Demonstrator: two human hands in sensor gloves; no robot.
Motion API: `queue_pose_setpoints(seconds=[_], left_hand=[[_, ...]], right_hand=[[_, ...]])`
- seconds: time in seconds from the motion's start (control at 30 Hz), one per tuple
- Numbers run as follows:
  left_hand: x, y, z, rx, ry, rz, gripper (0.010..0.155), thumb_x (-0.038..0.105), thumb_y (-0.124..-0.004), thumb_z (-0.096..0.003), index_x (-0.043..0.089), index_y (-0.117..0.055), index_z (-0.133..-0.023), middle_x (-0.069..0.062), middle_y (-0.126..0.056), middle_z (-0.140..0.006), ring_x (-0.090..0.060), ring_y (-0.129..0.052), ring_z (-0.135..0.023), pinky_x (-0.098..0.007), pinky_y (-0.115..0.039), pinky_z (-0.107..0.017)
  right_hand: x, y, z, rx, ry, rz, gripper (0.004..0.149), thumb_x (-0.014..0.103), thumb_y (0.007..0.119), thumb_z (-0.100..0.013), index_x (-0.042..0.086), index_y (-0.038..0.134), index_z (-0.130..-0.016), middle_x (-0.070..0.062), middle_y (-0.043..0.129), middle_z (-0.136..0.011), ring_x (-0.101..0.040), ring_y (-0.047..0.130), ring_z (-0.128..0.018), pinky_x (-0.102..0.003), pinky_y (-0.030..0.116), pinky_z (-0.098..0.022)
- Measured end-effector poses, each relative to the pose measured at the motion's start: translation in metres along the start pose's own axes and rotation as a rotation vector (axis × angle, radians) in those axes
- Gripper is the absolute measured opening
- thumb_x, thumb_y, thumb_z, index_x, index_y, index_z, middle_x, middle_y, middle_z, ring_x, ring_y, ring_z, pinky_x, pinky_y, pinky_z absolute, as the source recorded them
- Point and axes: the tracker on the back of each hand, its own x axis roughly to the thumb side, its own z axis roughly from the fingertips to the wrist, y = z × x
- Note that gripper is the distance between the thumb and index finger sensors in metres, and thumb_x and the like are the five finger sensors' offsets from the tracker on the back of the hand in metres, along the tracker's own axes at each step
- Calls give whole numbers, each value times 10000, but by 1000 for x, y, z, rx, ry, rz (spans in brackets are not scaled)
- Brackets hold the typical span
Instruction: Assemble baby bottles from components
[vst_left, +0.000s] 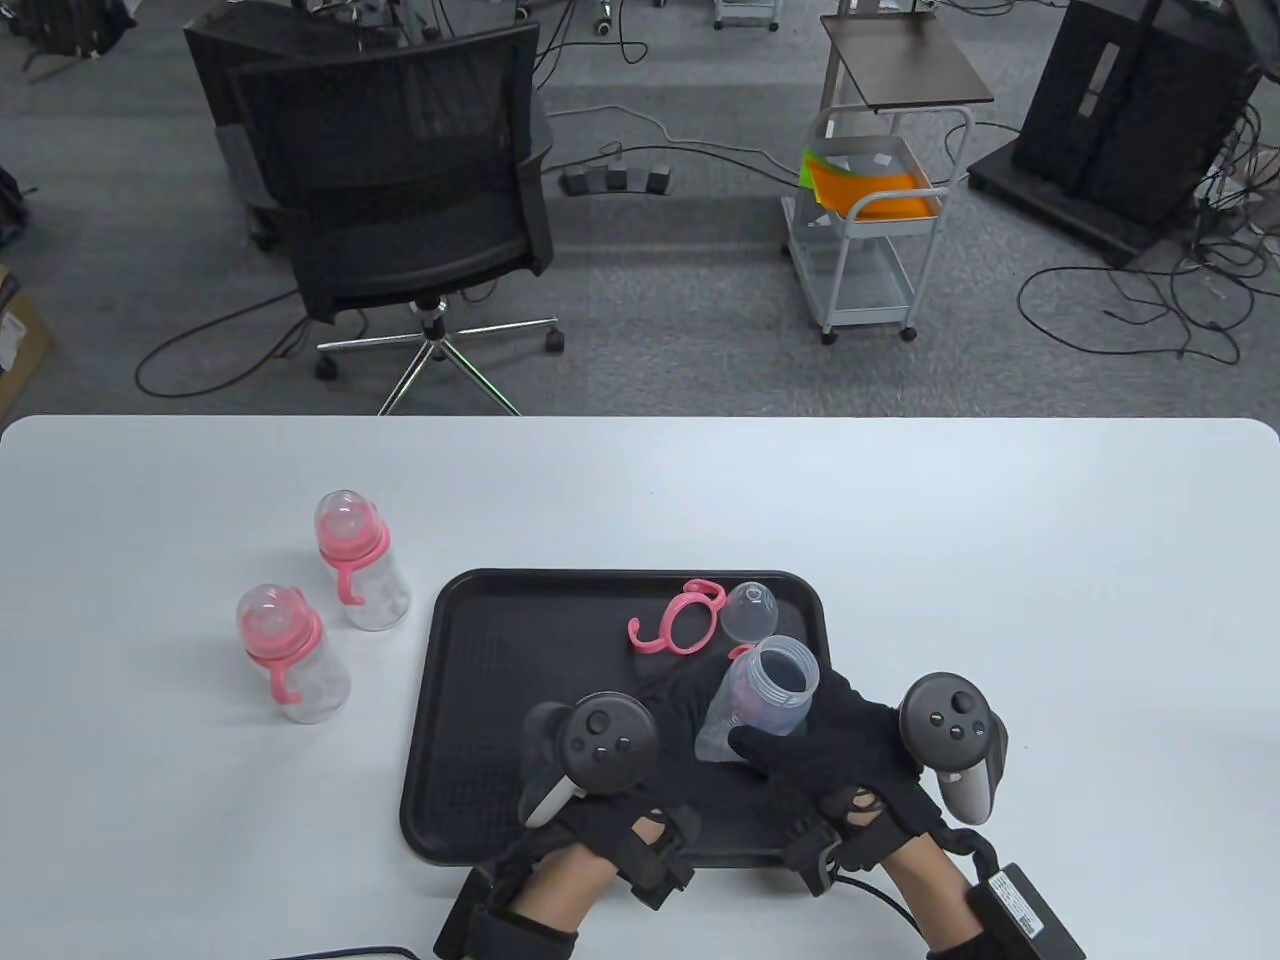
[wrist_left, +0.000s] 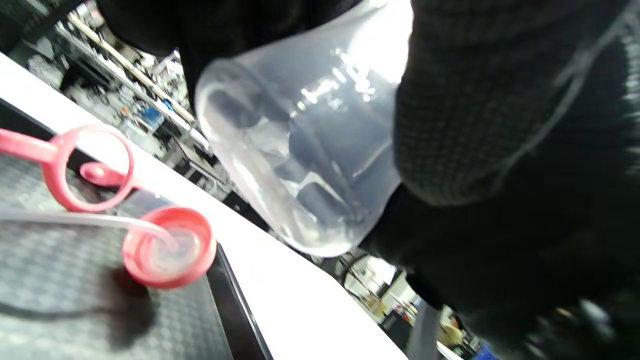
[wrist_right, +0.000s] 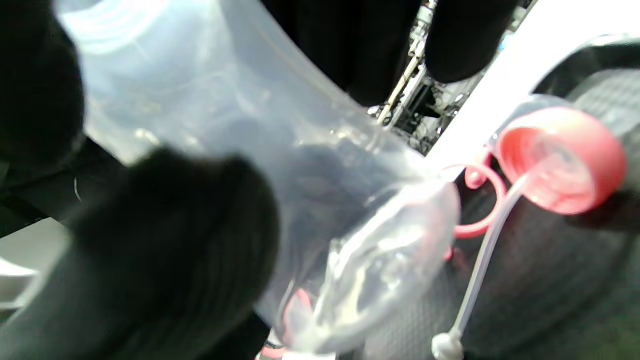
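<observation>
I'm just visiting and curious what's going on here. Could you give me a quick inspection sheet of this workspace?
Surface: white table, black tray.
Job's things: two assembled bottles left of tray; clear bottle body; pink handle ring, clear cap, pink collar with straw on tray.
Clutter: nothing seen.
Grippers: right hand holds bottle body; left hand beside it.
Cables: glove lead.
Surroundings: office chair, cart, floor cables.

clear glossy plastic bottle (vst_left: 762, 702) — textured tray (vst_left: 500, 680)
</observation>
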Motion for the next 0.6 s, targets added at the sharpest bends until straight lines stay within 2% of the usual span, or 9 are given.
queue_pose_setpoints(seconds=[0.03, 0.13, 0.23, 0.3, 0.5, 0.6], left_hand=[[-1, 2, 1, -38, -2, -3, 1052, 602, -1095, -301, 138, -577, -1090, -120, -760, -1058, -354, -895, -963, -639, -590, -759], [-12, 16, 4, -16, 32, -24, 1065, 620, -1072, -323, 144, -536, -1110, -130, -698, -1095, -388, -842, -990, -675, -569, -755], [-31, 32, 7, 36, 139, -16, 900, 522, -1047, -399, 180, -589, -1094, -111, -738, -1071, -371, -902, -916, -636, -635, -734], [-41, 38, 9, 44, 205, -56, 839, 500, -1032, -421, 186, -621, -1082, -107, -765, -1052, -357, -927, -885, -620, -664, -716], [-56, 39, 1, 46, 348, -265, 705, 499, -1008, -441, 225, -741, -1034, -90, -840, -1001, -346, -964, -837, -609, -686, -699], [-58, 36, -14, 10, 425, -382, 624, 509, -985, -456, 282, -798, -1007, -87, -819, -1019, -368, -907, -892, -630, -638, -724]], right_hand=[[0, -4, 1, -20, -10, -4, 984, 706, 965, -253, 114, 672, -983, -137, 779, -975, -421, 761, -945, -655, 679, -684], [-1, -24, 1, -84, -17, 28, 983, 701, 970, -251, 118, 670, -984, -138, 786, -974, -415, 795, -935, -634, 697, -690], [-8, -45, 1, -140, 1, 40, 987, 688, 981, -250, 123, 654, -990, -140, 798, -963, -398, 852, -904, -606, 724, -690], [-12, -55, 1, -164, 17, 34, 988, 677, 988, -250, 125, 643, -994, -134, 808, -949, -382, 883, -882, -592, 739, -687], [-22, -79, 1, -236, 47, 71, 984, 682, 985, -255, 138, 639, -998, -117, 812, -941, -364, 900, -868, -587, 739, -690], [-25, -84, 2, -246, 52, 110, 985, 683, 983, -257, 139, 636, -1001, -114, 810, -944, -362, 898, -871, -584, 737, -694]])
